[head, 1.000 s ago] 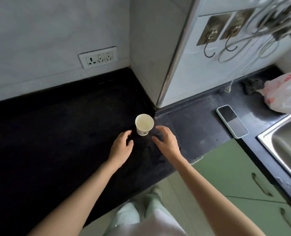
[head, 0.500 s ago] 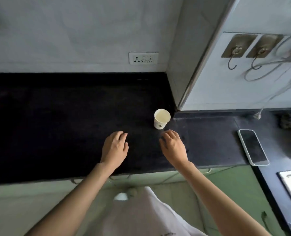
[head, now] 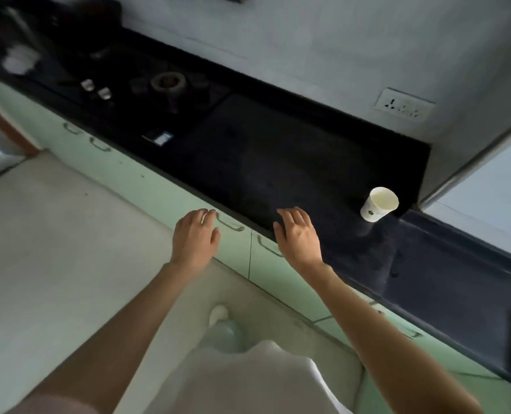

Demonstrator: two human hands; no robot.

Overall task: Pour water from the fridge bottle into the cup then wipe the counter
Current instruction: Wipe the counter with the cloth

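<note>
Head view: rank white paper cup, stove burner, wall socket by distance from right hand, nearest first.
From the right hand:
1. White paper cup, to its right on the black counter.
2. Round gas stove burner, far to its left.
3. White wall socket, up on the back wall; close to the burner's distance, so a loose ranking.

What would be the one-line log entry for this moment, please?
stage: before fetching bottle | cup: upright on counter, untouched | left hand: open, empty | right hand: open, empty | bottle: not in view

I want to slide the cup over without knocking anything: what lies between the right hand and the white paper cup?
Nothing: the head view shows only bare black stone counter between the right hand and the white paper cup.
</note>
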